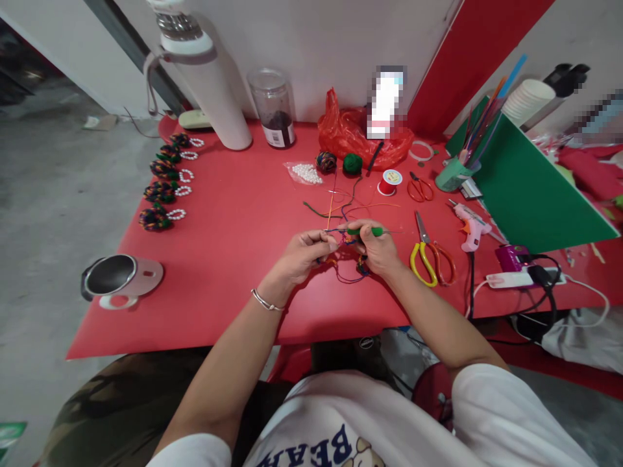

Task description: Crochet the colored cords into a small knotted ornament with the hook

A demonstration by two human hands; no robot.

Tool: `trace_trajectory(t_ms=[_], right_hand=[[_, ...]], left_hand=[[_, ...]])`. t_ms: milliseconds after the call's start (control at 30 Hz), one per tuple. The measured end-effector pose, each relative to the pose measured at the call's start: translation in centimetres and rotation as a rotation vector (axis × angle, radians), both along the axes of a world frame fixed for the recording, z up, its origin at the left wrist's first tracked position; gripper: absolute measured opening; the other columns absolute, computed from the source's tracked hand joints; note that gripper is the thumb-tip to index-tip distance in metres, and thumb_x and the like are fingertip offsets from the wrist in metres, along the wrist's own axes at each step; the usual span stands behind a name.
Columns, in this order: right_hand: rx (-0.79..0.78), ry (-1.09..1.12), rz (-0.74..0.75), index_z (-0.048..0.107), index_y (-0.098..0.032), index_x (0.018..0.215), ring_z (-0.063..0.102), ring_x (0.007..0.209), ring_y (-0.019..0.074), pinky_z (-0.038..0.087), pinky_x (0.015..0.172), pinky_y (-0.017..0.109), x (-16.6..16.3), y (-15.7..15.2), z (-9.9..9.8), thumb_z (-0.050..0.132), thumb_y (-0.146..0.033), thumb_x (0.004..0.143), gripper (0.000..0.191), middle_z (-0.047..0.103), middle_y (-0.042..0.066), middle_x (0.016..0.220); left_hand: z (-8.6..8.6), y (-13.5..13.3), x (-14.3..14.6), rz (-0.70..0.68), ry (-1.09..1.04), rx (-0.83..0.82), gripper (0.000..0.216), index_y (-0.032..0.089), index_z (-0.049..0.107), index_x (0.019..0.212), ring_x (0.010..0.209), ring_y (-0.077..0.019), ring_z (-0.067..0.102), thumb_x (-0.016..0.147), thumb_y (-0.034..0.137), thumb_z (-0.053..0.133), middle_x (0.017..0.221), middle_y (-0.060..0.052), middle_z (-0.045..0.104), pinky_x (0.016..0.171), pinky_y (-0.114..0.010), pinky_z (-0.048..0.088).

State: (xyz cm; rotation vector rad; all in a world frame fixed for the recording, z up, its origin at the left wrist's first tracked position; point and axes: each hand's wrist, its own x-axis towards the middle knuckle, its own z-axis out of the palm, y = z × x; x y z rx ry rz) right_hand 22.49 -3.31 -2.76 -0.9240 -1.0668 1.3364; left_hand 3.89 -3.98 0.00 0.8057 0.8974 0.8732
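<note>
Over the red table, my left hand (pixel 309 254) is closed in a pinch on multicoloured yarn (pixel 344 239). A crochet hook with a green handle (pixel 376 231) lies in my closed right hand (pixel 382 253), thumb pressed on the handle. The yarn stretches between both hands, with loose strands hanging below; its exact shape is partly hidden by my fingers. From the work, strands run back toward a variegated yarn ball (pixel 326 161) and a green yarn ball (pixel 352 164). A spool of red thread (pixel 390 183) stands behind my right hand.
Several yarn pieces with bead loops (pixel 160 191) line the left side, near a mug (pixel 119 279). Behind are a white bottle (pixel 214 97), a jar (pixel 275 113), pearl beads (pixel 306 173) and a red bag (pixel 341 130). Scissors (pixel 424 253), a glue gun (pixel 471 226) and a power strip (pixel 511 279) lie right.
</note>
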Motion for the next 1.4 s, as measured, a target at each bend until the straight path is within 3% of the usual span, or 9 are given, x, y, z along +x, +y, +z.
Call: trace_trajectory(t_ms=[200,433,600,733,1033,1400], right_hand=[[-0.027,-0.027,-0.018,0.08,-0.025,0.086,0.045,0.049,0.0071,0.037,0.045,0.022,0.0,0.0,0.4,0.08,-0.077,0.074,0.053,0.083,0.005,0.093],[-0.047,-0.024,-0.039,0.078,-0.024,0.084,0.044,0.048,0.007,0.033,0.043,0.021,0.0,-0.1,0.7,0.08,-0.077,0.073,0.054,0.083,0.005,0.092],[-0.051,-0.036,-0.045,0.077,-0.024,0.084,0.051,0.052,0.0082,0.035,0.045,0.021,0.0,-0.1,0.7,0.08,-0.079,0.072,0.056,0.083,0.006,0.091],[-0.054,-0.006,-0.022,0.075,-0.023,0.082,0.047,0.051,0.0074,0.031,0.043,0.02,0.0,-0.1,0.8,0.08,-0.077,0.074,0.055,0.082,0.005,0.087],[-0.095,0.004,-0.032,0.073,-0.022,0.078,0.057,0.059,0.011,0.031,0.042,0.019,0.0,0.0,1.3,0.082,-0.079,0.068,0.059,0.081,0.006,0.082],[-0.087,-0.006,-0.025,0.073,-0.022,0.078,0.058,0.059,0.0118,0.032,0.043,0.02,-0.1,0.0,1.3,0.081,-0.08,0.068,0.059,0.081,0.006,0.083]], left_hand=[[0.0,0.1,0.0,0.009,0.0,0.003,0.023,0.017,0.071,0.071,0.048,-0.0071,0.046,0.059,0.024,0.089,0.053,0.004,0.058,0.046,-0.02,0.041],[0.1,0.0,-0.2,-0.002,0.019,-0.035,0.025,0.016,0.07,0.074,0.049,-0.0103,0.054,0.061,0.027,0.089,0.056,0.001,0.062,0.046,-0.022,0.043],[0.2,0.0,-0.1,-0.01,0.017,-0.036,0.026,0.016,0.069,0.071,0.045,-0.0072,0.048,0.06,0.028,0.09,0.051,0.004,0.056,0.045,-0.02,0.041],[0.1,0.1,-0.2,-0.004,0.01,-0.053,0.029,0.016,0.069,0.071,0.043,-0.0073,0.046,0.059,0.032,0.091,0.051,0.005,0.054,0.043,-0.021,0.042],[0.0,0.4,-0.4,-0.008,0.001,-0.071,0.031,0.016,0.067,0.066,0.034,-0.0019,0.03,0.059,0.034,0.091,0.045,0.006,0.051,0.036,-0.018,0.018],[-0.7,0.4,-0.6,-0.063,0.001,-0.092,0.04,0.016,0.072,0.073,0.036,-0.0029,0.034,0.057,0.04,0.099,0.049,0.006,0.052,0.037,-0.019,0.023]])
